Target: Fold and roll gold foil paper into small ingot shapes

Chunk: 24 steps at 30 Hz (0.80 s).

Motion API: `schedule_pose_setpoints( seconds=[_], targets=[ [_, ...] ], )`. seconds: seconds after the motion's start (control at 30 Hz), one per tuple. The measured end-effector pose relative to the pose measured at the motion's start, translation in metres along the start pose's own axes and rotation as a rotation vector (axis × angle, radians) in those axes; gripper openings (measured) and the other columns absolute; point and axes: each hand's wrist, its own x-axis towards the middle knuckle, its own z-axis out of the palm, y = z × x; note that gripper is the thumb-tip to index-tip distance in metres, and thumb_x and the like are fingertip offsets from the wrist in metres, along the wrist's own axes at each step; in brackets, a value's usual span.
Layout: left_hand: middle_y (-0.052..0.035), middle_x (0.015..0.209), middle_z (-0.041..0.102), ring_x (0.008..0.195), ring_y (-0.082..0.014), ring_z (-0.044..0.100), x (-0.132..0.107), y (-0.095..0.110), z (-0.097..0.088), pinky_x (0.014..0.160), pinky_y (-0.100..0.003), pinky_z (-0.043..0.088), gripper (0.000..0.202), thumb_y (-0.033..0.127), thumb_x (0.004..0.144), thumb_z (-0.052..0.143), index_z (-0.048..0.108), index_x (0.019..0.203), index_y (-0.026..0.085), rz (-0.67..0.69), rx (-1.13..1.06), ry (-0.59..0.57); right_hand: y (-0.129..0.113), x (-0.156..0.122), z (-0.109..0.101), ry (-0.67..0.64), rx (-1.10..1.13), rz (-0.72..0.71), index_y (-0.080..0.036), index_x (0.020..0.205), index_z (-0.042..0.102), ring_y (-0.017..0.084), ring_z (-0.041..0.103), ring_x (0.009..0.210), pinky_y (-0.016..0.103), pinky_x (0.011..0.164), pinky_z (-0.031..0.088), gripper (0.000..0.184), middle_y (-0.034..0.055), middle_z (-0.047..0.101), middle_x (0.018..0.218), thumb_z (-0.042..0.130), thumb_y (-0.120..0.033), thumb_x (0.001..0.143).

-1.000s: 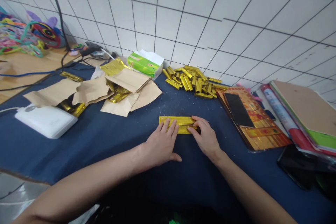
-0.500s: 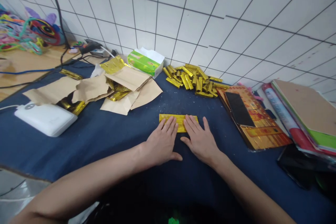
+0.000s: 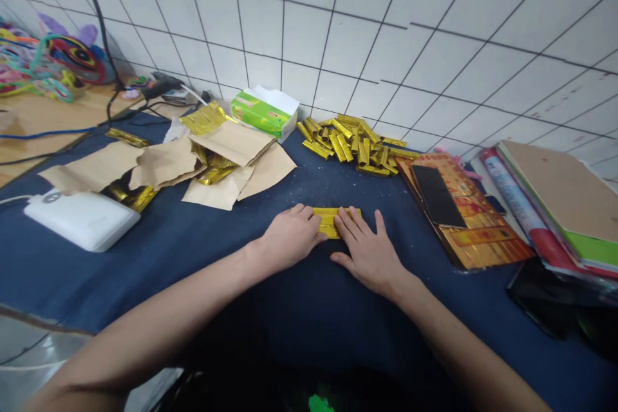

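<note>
A folded gold foil paper lies flat on the dark blue cloth in front of me. My left hand covers its left end with fingers curled and pinching the paper. My right hand lies flat on its right half, fingers stretched out and pressing down. Only the middle strip of the gold paper shows between the hands.
A heap of folded gold pieces sits near the tiled wall. Brown papers with gold sheets lie at the left, with a green tissue pack behind and a white device nearer. A phone rests on a gold paper stack; books lie right.
My left hand has gone from flat to curled, pinching the paper's left end. My right hand went from pinching the right end to lying flat on it. The paper looks shorter.
</note>
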Motion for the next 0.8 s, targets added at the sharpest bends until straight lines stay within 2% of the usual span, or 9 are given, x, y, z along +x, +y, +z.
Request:
schedule_pose_setpoints(
  seconds=[0.1,0.23,0.4,0.5,0.6,0.7,0.8],
  targets=[
    [-0.0088,0.09,0.063,0.089,-0.0229,0.059,0.0,-0.001,-0.009,0.074,-0.032,0.048,0.028,0.034,0.087,0.041,0.061,0.087,0.014,-0.014,-0.053,-0.038,0.014,0.007,-0.002,-0.008,0.01,-0.051,-0.018,0.135,0.036,0.033,0.021,0.133,0.067,0.1,0.011,0.061,0.0104,0.031,0.144,0.023,-0.056,0.088],
    [-0.0055,0.081,0.066,0.072,-0.0204,0.063,-0.003,0.001,-0.019,0.063,-0.03,0.047,0.029,0.036,0.088,0.036,0.059,0.089,0.018,-0.075,-0.227,-0.186,0.03,0.018,-0.005,0.007,0.058,-0.069,-0.032,0.129,0.044,0.033,0.015,0.135,0.064,0.1,0.014,0.041,0.0057,0.025,0.147,0.029,-0.041,0.092],
    [-0.004,0.083,0.067,0.075,-0.0195,0.064,-0.004,0.002,-0.022,0.062,-0.028,0.045,0.027,0.036,0.087,0.037,0.058,0.093,0.02,-0.07,-0.415,-0.279,0.035,0.026,-0.001,-0.008,0.202,-0.044,-0.034,0.126,0.048,0.031,0.013,0.136,0.06,0.102,0.017,0.039,0.0065,0.021,0.149,0.035,-0.042,0.091],
    [-0.0048,0.087,0.066,0.077,-0.019,0.063,-0.003,0.001,-0.016,0.067,-0.03,0.046,0.026,0.031,0.089,0.035,0.057,0.097,0.019,-0.057,-0.349,-0.195,0.037,0.026,0.002,-0.039,0.26,-0.052,-0.035,0.128,0.044,0.031,0.013,0.136,0.061,0.102,0.018,0.04,0.0066,0.02,0.149,0.037,-0.043,0.09],
    [-0.0076,0.098,0.064,0.097,-0.0209,0.057,-0.001,-0.002,-0.006,0.083,-0.034,0.043,0.024,0.023,0.088,0.038,0.056,0.101,0.016,0.024,-0.173,-0.06,0.038,0.026,0.003,-0.038,0.276,-0.056,-0.036,0.129,0.043,0.03,0.012,0.136,0.061,0.102,0.017,0.04,0.0055,0.018,0.149,0.04,-0.04,0.089],
    [-0.0065,0.114,0.059,0.114,-0.0223,0.047,0.0,-0.005,0.0,0.092,-0.036,0.038,0.028,0.019,0.085,0.043,0.053,0.112,0.017,0.128,-0.077,-0.034,0.037,0.026,0.002,-0.025,0.268,-0.053,-0.036,0.129,0.043,0.03,0.013,0.136,0.06,0.102,0.017,0.04,0.0054,0.017,0.149,0.041,-0.039,0.089],
    [-0.0071,0.117,0.058,0.115,-0.0214,0.047,-0.001,-0.005,-0.001,0.092,-0.036,0.037,0.036,0.023,0.089,0.039,0.044,0.124,0.017,0.136,-0.043,-0.026,0.036,0.027,0.001,-0.027,0.258,-0.05,-0.034,0.128,0.045,0.03,0.013,0.136,0.06,0.102,0.017,0.04,0.0066,0.019,0.149,0.041,-0.039,0.089]
  ],
)
